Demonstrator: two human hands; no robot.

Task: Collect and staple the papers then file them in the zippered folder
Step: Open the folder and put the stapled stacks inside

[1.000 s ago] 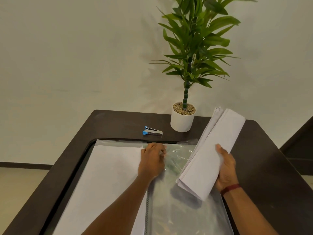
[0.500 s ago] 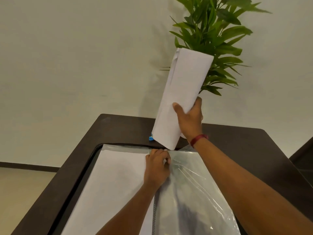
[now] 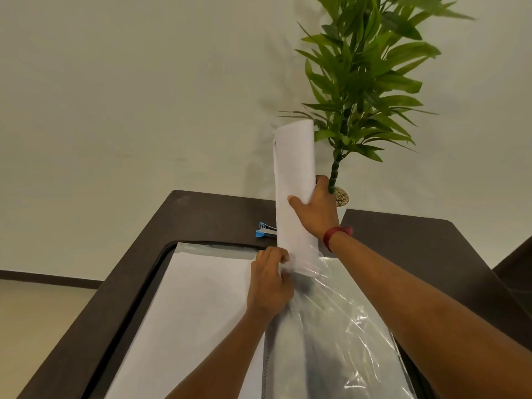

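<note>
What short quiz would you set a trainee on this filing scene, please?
1. True or false: the right hand holds the paper stack upright, with its lower end at the opening of the clear sleeve.
2. Which of the hands pinches the sleeve's opening? A) left hand B) right hand C) neither
3. Fill in: the stapler lies on the ____, left of the papers.

Key: 1 true; 2 A; 3 table.
</note>
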